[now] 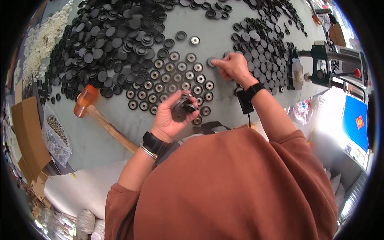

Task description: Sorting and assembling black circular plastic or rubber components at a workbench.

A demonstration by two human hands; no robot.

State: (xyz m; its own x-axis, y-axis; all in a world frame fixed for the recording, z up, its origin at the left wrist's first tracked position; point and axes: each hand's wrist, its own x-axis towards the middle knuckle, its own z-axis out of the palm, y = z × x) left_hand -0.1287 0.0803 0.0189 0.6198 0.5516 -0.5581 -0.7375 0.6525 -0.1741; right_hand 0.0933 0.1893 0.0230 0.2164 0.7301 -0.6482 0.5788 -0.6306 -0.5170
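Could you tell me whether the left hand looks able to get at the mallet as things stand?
Probably not without emptying itself first: the left hand holds several black caps. Otherwise the way looks free, since the mallet lies close by, to its left.

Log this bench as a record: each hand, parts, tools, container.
Left hand: holding several black discs
Right hand: pinching a dark disc; whether lifted, unclear
Between and around the hands: discs with metal centres spread on the grey table
Far left: heap of black caps
Right: cluster of grey-faced discs
Tools: orange-headed mallet at left; green machine with red knob at right
Container: clear plastic bag, small parts inside
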